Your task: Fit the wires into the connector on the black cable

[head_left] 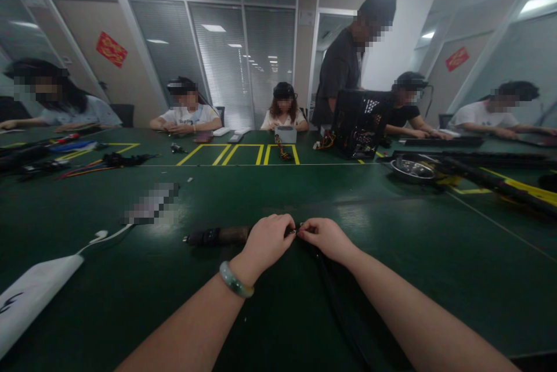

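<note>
My left hand, with a green bangle at its wrist, is closed, its thumb and fingers pinched together. My right hand is closed in a pinch just beside it, the fingertips almost touching. A tiny shiny bit shows between them, too small to name. A dark brown cylindrical piece with a metal tip lies on the green tabletop, its right end hidden behind my left hand. From under my right hand a long black strip or cable runs down toward the near edge.
At left are a blurred phone-like device, a white cable and a white power strip-like block. A metal bowl and black parts lie at right. A black computer case stands across the table, where several people work.
</note>
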`<state>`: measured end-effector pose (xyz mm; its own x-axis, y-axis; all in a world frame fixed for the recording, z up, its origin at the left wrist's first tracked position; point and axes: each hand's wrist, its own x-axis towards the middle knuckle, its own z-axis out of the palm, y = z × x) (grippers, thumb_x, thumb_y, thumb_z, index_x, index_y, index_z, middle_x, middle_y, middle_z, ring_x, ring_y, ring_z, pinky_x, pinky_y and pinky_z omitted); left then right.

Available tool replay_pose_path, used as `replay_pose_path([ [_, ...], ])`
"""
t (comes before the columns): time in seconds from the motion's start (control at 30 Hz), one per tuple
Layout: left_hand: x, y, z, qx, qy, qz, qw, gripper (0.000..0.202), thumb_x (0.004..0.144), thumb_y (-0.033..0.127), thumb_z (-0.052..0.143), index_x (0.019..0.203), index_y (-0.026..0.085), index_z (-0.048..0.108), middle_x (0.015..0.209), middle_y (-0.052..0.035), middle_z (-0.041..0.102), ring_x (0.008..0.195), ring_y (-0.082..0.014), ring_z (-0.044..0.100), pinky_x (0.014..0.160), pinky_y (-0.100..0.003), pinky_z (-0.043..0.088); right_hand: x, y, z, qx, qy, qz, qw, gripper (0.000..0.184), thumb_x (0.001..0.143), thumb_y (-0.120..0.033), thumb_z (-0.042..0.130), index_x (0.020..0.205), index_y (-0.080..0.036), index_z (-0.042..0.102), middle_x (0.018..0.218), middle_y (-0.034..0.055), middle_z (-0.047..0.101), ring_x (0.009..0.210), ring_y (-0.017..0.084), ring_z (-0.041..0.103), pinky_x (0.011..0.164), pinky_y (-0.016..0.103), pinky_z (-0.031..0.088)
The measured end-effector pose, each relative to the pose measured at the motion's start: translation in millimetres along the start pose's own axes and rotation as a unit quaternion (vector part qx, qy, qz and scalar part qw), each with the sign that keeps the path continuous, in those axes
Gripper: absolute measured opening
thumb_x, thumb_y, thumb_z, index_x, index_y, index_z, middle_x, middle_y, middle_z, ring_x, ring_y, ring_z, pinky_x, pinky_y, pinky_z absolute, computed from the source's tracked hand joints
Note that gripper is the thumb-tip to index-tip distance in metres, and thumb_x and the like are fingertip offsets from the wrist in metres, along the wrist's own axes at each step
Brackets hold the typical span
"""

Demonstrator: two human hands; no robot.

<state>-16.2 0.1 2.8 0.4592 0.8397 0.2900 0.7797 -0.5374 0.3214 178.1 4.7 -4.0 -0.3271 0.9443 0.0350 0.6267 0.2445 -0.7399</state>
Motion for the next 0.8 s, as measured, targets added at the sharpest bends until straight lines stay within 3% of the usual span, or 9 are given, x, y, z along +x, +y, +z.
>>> replay_pose_path([
  [0.8, 0.5, 0.5, -1.3, -0.007, -0.005, 0.004, 1.000, 0.011, 0.084, 0.023, 0.056, 0.095, 0.024, 0.059, 0.096, -0.0011, 0.063, 0.090, -0.0188, 0.057, 0.083, -0.033, 0.042, 1.7, 4.9, 0.4, -0.010, 0.006, -0.012, 1.000, 0.017, 0.083, -0.033, 0.059, 0.085, -0.022, 0.072, 0.079, -0.0010, 0.071, 0.069, 0.014, 0.062, 0.060, 0.022, 0.040],
])
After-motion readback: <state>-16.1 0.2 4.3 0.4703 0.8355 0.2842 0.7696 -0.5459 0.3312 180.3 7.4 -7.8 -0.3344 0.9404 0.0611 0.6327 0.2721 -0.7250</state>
